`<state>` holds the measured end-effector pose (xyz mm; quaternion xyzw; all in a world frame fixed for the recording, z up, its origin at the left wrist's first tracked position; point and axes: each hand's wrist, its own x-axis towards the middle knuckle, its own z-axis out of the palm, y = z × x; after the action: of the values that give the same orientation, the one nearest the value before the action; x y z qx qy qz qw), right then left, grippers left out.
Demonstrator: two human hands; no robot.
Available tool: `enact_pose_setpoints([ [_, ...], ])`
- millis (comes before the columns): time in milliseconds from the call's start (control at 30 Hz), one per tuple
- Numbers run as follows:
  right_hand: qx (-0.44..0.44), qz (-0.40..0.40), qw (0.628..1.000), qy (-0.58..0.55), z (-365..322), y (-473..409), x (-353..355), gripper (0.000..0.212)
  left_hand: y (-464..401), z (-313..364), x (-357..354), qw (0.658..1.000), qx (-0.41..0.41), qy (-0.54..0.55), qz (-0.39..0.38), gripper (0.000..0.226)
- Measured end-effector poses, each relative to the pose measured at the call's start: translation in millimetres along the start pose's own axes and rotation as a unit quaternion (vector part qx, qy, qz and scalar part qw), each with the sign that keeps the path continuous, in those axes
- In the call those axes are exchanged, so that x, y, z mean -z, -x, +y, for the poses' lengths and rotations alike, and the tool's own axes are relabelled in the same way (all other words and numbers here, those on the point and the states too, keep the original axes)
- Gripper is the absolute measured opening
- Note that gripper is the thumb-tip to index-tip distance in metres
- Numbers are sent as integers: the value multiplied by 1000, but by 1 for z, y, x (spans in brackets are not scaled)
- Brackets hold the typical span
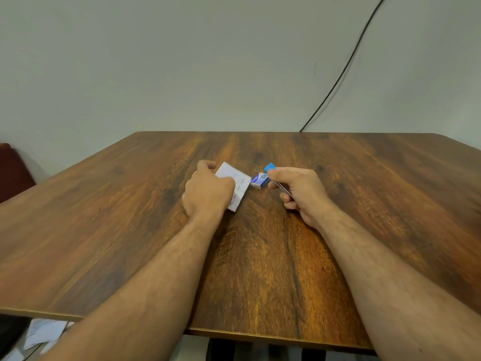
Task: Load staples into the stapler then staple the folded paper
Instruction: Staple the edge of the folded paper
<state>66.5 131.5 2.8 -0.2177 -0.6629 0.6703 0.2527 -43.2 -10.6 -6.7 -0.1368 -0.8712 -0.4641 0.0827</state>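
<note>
A folded white paper (235,181) with faint writing lies near the middle of the wooden table (130,217). My left hand (207,190) rests on its left part with the fingers curled over it. Just right of the paper sits a small blue staple box (258,181). My right hand (299,191) is closed around a stapler (270,167); only its blue tip above the fingers and a thin metal strip under the thumb show. The stapler's tip hovers right beside the staple box.
A black cable (343,71) runs down the wall to the table's far edge. A dark red seat (13,168) stands at the left. Loose papers (44,332) lie on the floor below the table's near left edge.
</note>
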Motion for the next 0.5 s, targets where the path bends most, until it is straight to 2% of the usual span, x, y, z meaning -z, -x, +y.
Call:
enact_pose_setpoints([
  [100,-6,9,1000,15,0,0,-1,20,0,-3,-4,996,15,-86,8,53],
  [200,-4,12,999,39,2,0,-2,30,2,-3,-6,988,-27,-148,41,55],
  [333,29,37,995,89,5,2,-2,31,5,-3,-8,967,-69,-244,5,62],
  [433,66,89,977,180,7,2,0,30,7,-3,-7,966,-73,-247,-11,52],
  [500,91,91,965,231,10,4,1,32,8,-3,-6,970,-65,-233,-17,49],
])
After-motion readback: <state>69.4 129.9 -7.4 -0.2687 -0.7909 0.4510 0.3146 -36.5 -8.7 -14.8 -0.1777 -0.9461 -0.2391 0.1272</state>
